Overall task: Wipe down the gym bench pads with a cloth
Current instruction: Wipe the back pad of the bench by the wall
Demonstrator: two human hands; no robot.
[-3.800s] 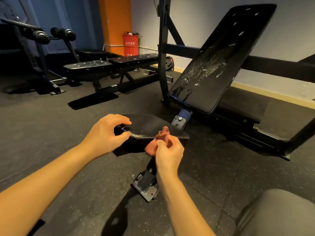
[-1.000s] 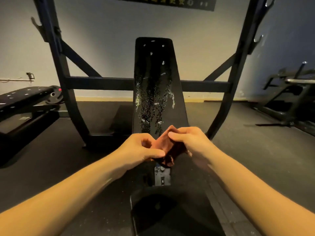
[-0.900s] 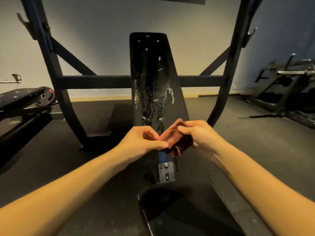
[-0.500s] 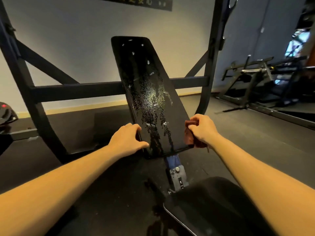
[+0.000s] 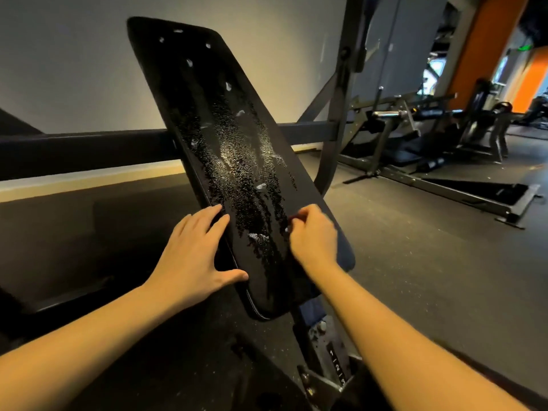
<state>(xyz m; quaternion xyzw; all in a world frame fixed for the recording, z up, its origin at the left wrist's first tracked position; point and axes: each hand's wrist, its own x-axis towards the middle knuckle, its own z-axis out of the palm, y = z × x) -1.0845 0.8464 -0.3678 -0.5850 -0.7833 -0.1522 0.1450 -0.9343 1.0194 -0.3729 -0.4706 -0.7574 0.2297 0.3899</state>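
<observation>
Back pad (image 5: 189, 93): long, black, glossy vinyl, tilted, corners rounded, middle speckled with white droplets (image 5: 237, 161). Left edge pressed by left hand (image 5: 192, 256), fingers flat, nothing grasped. Reddish cloth (image 5: 293, 218), mostly hidden, clenched under right hand (image 5: 314, 238) near pad's lower right edge.

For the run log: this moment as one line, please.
phase: wiping back pad | left hand: flat on pad's left edge | right hand: grips cloth on lower pad | droplets: across pad middle
</observation>
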